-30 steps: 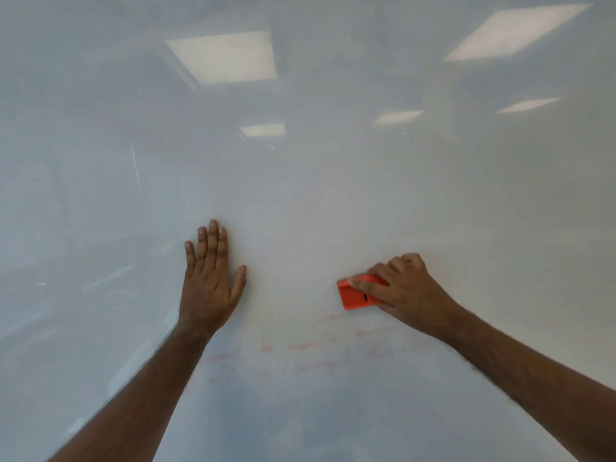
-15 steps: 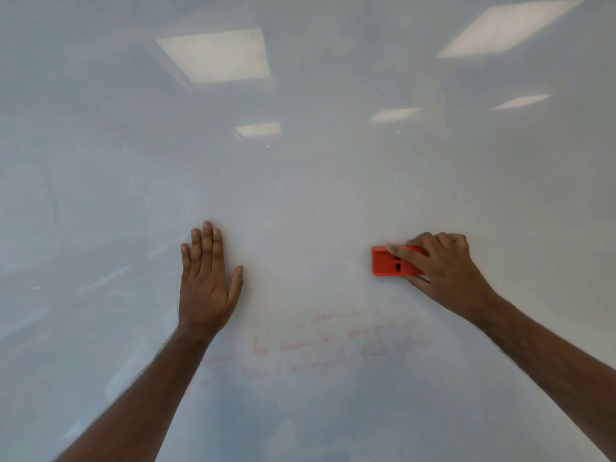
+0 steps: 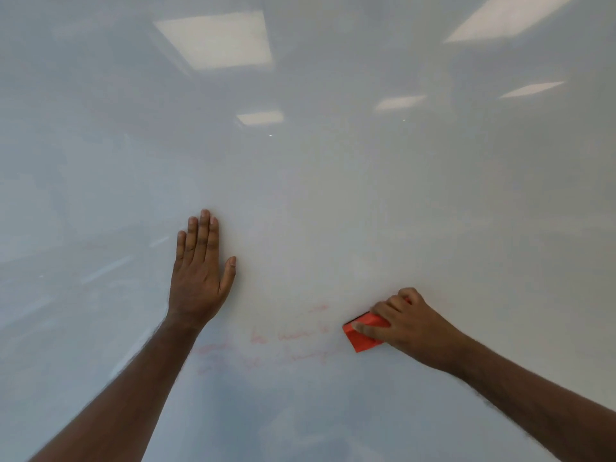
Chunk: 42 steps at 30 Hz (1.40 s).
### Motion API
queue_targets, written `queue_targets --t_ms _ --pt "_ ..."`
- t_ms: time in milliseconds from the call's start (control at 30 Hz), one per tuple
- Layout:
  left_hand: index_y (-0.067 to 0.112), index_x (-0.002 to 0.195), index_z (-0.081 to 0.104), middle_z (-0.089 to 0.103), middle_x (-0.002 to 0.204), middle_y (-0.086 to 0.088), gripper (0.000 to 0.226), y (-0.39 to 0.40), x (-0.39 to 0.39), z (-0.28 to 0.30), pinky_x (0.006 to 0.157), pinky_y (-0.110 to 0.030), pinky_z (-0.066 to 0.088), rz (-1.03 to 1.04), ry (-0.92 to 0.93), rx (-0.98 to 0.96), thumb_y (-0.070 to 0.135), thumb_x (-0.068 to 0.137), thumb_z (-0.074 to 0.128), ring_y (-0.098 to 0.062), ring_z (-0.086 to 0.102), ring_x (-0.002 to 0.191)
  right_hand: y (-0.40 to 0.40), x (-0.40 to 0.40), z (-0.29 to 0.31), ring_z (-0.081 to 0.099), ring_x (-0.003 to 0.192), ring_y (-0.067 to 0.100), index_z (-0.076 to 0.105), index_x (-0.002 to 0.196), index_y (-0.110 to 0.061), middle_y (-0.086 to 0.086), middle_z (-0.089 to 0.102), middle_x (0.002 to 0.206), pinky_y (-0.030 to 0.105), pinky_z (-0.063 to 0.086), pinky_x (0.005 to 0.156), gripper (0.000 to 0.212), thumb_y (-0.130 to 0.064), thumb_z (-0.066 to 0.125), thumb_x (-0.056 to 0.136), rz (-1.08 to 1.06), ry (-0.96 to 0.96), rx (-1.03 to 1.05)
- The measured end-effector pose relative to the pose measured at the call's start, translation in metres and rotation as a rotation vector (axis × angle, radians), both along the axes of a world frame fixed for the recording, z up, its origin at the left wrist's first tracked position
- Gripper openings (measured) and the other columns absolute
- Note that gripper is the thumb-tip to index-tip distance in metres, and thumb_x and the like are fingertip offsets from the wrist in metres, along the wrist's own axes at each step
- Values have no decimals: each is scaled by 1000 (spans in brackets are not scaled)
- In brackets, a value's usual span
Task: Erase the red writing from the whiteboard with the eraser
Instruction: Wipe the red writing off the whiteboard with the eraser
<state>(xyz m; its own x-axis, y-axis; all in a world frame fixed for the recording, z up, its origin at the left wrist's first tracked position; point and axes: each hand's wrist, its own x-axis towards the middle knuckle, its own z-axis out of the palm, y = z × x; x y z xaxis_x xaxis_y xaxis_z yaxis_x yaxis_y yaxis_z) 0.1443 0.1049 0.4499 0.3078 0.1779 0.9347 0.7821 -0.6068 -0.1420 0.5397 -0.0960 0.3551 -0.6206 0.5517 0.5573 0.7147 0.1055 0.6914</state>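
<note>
A glossy whiteboard [image 3: 333,195] fills the whole view. Faint red writing [image 3: 283,345] runs in two smeared lines low in the middle, with a small red mark just above them. My right hand [image 3: 405,323] grips an orange-red eraser [image 3: 361,335] and holds it against the board at the right end of the writing. My left hand [image 3: 200,271] rests flat on the board with fingers straight, up and to the left of the writing.
Ceiling light panels [image 3: 216,40] are reflected in the upper part of the board. Both of my forearms reach in from the bottom corners.
My right hand swept the eraser up and to the right, then came down to the right end of the writing. The right part of the writing has faded. My left hand stayed put.
</note>
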Motion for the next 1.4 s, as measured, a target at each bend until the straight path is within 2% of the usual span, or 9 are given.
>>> queue_targets --t_ms 233,433,767,900,1000,1167,1233,1300,1400 --pt "4 174 7 2 184 -13 79 1 3 -2 139 -48 2 32 -6 13 40 110 36 -31 0 171 -24 49 48 63 87 30 53 142 -40 4 66 111 47 41 85 52 -30 60 91 -24 194 175" --pt "4 174 6 3 184 -13 79 1 3 -2 139 -47 1 45 -10 27 41 110 35 -30 -1 171 -13 21 88 62 89 31 51 143 -39 4 66 115 48 39 85 74 -28 87 79 -5 392 275" --pt "4 174 6 4 184 -12 79 3 0 -2 139 -48 3 31 -1 38 41 111 36 -32 3 171 -25 57 -2 64 89 27 55 142 -41 2 68 116 48 42 88 66 -24 81 84 -38 174 73" --pt "5 174 6 4 184 -12 79 3 -1 -2 139 -48 3 20 1 43 41 110 36 -32 3 171 -40 91 1 66 90 31 56 139 -38 5 69 115 49 41 87 49 -30 60 91 -64 206 124" --pt "5 174 7 4 184 -12 79 4 0 -3 139 -49 4 23 -4 39 41 110 36 -32 3 171 -50 105 24 65 88 35 56 137 -36 8 68 113 50 41 85 45 -36 55 92 -87 299 210" --pt "3 174 8 5 184 -13 79 4 1 -3 139 -51 5 29 -14 39 40 110 35 -32 3 171 -43 85 82 60 93 34 52 144 -37 6 62 119 51 38 87 55 -49 59 91 -107 524 295" --pt "3 174 8 5 184 -13 79 3 2 -3 139 -51 5 26 -15 36 40 110 35 -32 3 171 -33 64 92 59 95 34 56 144 -35 6 62 119 52 38 88 56 -45 71 91 -70 573 305" --pt "4 174 8 5 184 -13 79 3 2 -4 139 -51 5 24 -18 34 41 110 35 -32 3 171 -25 45 91 58 93 35 62 141 -32 7 63 117 51 39 87 58 -38 81 87 -48 571 302" --pt "5 174 7 5 184 -13 78 3 1 -4 139 -50 4 18 -16 38 41 110 35 -32 3 171 -20 26 70 62 87 35 69 136 -29 7 67 112 50 41 83 58 -34 80 79 -42 499 247"
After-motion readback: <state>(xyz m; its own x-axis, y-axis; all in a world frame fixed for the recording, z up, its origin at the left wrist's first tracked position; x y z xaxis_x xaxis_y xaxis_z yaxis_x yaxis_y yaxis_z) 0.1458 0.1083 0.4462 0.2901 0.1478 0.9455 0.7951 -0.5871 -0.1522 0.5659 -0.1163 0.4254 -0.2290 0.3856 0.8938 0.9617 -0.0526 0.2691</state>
